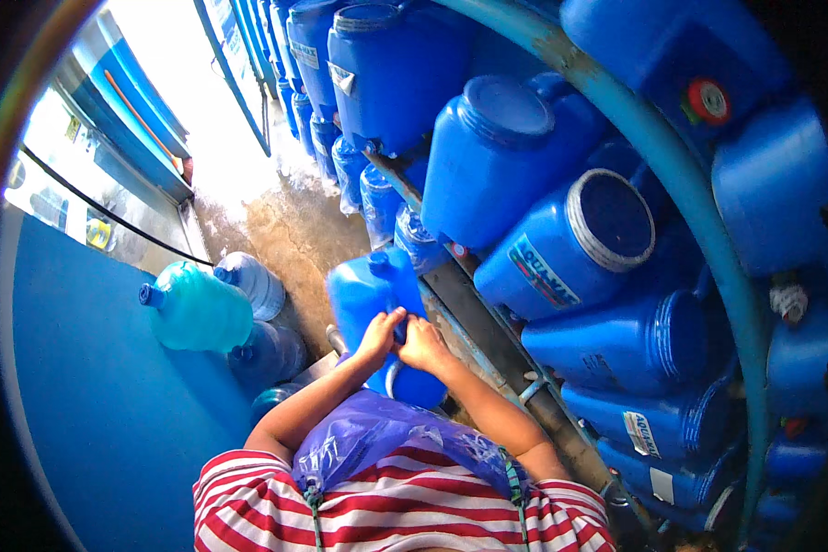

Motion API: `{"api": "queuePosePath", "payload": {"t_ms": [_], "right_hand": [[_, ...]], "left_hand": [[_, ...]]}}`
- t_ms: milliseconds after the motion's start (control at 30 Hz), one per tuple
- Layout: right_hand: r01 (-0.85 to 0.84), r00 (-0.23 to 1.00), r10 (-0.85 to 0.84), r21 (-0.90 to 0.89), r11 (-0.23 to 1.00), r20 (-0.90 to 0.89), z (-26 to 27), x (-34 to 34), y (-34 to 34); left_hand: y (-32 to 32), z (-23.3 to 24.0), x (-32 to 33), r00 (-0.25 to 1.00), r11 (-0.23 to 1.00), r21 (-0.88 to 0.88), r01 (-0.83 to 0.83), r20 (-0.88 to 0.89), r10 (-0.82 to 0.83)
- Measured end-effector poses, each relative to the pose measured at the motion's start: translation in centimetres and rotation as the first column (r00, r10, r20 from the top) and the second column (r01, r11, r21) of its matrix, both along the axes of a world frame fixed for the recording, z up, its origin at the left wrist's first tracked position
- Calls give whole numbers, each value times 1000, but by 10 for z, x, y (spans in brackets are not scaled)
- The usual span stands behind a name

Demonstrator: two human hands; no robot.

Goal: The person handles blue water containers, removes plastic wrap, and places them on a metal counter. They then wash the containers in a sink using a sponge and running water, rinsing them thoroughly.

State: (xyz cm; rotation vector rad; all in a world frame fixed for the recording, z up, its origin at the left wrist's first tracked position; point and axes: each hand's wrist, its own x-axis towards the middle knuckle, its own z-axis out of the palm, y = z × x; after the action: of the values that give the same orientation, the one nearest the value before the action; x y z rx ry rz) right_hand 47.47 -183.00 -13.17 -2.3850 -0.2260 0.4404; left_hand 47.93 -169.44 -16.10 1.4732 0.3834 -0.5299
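A blue plastic water container (355,293) is in front of my body, with a small blue cap (379,262) on its far part. My left hand (381,336) and my right hand (421,341) are side by side at its middle, fingers curled around what looks like its handle. The grip itself is mostly hidden under my fingers. Nearer to me, part of a pale ring (392,378) shows on the container. A purple translucent plastic apron (379,428) covers my front and hides the container's near edge.
Blue containers (497,165) fill a metal rack on the right, behind a curved blue pipe (704,172). Plastic-wrapped containers (379,196) stand below. On the left, round water bottles (203,307) rest by a blue wall (124,372). The wet concrete floor (290,228) runs towards a bright doorway.
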Motion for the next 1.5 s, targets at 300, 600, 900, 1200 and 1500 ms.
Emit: {"api": "queuePosePath", "payload": {"t_ms": [300, 600, 900, 1200, 1500], "right_hand": [[482, 528, -16, -285, 828, 849, 249, 162, -38], [644, 738, -400, -390, 658, 543, 265, 245, -38], [645, 496, -255, -155, 748, 830, 245, 242, -37], [-126, 575, 119, -56, 990, 810, 227, 370, 232], [-514, 515, 318, -10, 858, 796, 229, 561, 415]], "left_hand": [[154, 63, 115, 888, 896, -190, -401, 161, 431], [234, 90, 176, 885, 884, -187, -429, 109, 453], [294, 83, 200, 868, 827, -350, -440, 70, 491], [381, 99, 288, 755, 744, -296, -599, 102, 648], [470, 137, 393, 748, 774, -96, -626, 207, 631]]}}
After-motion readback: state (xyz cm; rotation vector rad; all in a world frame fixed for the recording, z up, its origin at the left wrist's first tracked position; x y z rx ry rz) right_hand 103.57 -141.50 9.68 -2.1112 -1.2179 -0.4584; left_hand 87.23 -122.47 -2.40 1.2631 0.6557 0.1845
